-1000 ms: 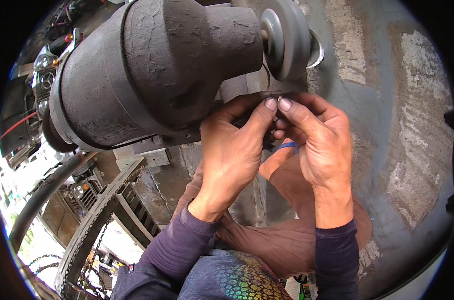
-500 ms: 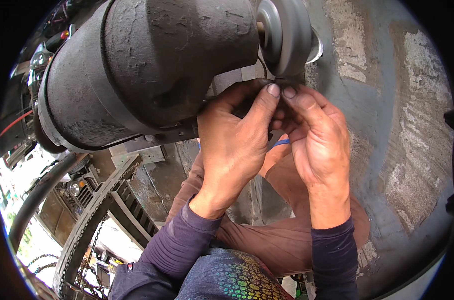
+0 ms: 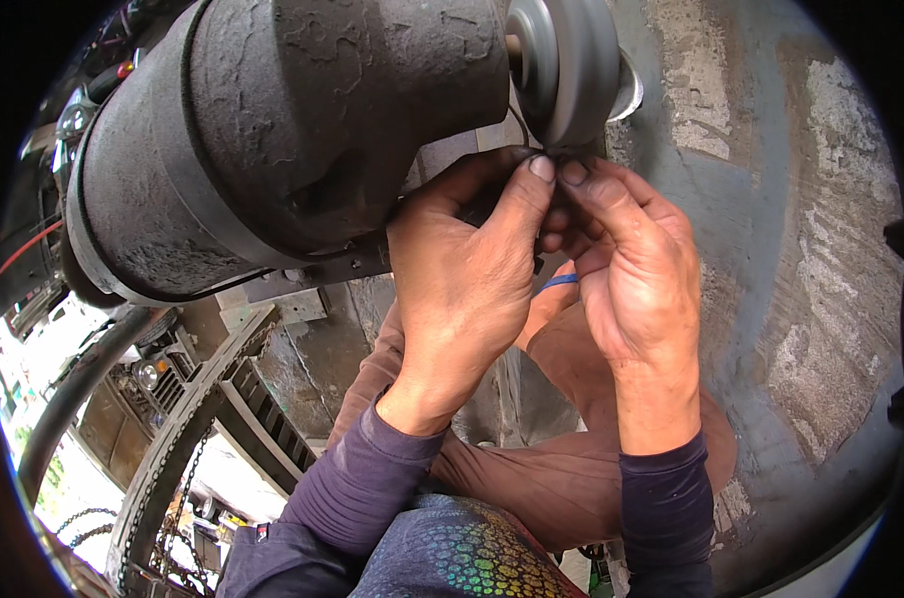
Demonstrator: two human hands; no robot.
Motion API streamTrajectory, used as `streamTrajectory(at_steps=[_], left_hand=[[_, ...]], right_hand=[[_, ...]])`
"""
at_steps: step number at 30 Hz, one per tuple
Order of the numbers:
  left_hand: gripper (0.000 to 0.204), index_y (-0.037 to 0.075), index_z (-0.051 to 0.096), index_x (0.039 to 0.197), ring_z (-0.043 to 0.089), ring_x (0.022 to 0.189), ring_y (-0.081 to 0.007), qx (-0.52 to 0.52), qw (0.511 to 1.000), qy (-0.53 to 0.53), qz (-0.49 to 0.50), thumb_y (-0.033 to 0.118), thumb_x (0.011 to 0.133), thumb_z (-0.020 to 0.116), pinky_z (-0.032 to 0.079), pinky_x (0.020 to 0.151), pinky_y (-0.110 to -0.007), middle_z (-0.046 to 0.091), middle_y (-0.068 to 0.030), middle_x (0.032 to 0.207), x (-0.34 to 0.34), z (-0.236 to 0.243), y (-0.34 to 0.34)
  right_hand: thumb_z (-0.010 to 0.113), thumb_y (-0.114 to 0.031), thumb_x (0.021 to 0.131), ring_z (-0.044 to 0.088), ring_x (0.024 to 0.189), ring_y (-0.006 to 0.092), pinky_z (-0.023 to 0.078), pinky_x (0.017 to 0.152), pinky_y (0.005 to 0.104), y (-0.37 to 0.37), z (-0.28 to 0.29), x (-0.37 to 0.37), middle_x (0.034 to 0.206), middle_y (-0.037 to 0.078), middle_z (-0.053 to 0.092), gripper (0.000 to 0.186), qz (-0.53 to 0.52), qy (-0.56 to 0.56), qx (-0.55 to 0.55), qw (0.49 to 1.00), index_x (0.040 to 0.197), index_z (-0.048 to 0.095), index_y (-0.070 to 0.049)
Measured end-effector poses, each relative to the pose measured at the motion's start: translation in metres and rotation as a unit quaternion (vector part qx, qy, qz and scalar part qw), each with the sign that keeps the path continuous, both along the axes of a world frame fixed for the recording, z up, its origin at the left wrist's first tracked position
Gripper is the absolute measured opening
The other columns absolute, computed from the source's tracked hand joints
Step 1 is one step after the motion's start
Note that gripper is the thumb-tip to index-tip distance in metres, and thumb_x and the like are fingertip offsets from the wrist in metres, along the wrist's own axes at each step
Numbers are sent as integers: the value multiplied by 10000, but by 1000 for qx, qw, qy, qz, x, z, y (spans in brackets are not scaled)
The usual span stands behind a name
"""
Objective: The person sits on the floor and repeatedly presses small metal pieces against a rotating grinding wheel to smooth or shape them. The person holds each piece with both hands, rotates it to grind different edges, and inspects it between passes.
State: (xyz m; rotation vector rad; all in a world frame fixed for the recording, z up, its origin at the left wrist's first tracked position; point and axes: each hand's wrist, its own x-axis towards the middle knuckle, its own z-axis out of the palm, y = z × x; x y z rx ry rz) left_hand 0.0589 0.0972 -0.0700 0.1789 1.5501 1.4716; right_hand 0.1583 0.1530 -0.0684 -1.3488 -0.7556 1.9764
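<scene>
Both hands meet right under a grey grinding wheel [image 3: 584, 75], whose smooth, blurred rim looks to be spinning. My left hand [image 3: 472, 264] is closed in a pinch, thumb on top, its fingers curled out of sight. Beside it my right hand [image 3: 636, 254] pinches too, thumb against fingers, its tip almost touching the left thumb. Something small and dark sits between the fingertips at the wheel's lower edge; its kind is hidden. Left of the wheel is the big dark motor housing [image 3: 302, 130] of the grinder, close to my left knuckles.
A metal bracket [image 3: 317, 279] runs under the motor. To the left stand a metal frame [image 3: 198, 399] with a hanging chain [image 3: 188, 478] and a curved pipe [image 3: 83, 389]. At right is a grey wall with peeling patches [image 3: 841, 269]. My bent leg [image 3: 542, 478] lies below my hands.
Both hands have shifted very slightly up toward the wheel's rim, still pinching. The motor housing appears a little further left in the picture.
</scene>
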Motion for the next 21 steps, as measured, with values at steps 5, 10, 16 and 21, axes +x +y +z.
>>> streamTrajectory(at_steps=[5,10,16,21], left_hand=[[229,-57,724,1000,608,660,-62,-4,1000,-13,1,166,986,678,496,607,-213,687,-30,762,0,0,0],[224,-55,723,988,608,656,-61,-3,1000,-16,-3,164,990,670,494,605,-210,685,-28,756,0,1,0],[225,-53,724,990,611,656,-61,-1,1000,-16,-3,166,991,670,498,606,-209,689,-29,757,-1,1,1],[229,-53,724,996,616,658,-61,-1,1000,-6,0,170,990,672,502,609,-208,692,-32,760,0,1,1]], right_hand=[[710,-123,931,654,744,129,538,680,255,0,-1,1,882,91,718,223,1,8,-1,1000,1048,700,67],[712,-124,930,653,741,128,536,679,253,1,-1,0,875,89,715,224,6,3,4,1000,1046,700,68],[708,-126,934,652,741,125,537,680,251,1,0,-1,870,89,714,230,7,1,2,1000,1052,701,72],[700,-124,940,653,741,124,541,685,250,1,0,-1,870,90,713,235,9,-4,11,1000,1061,700,77]])
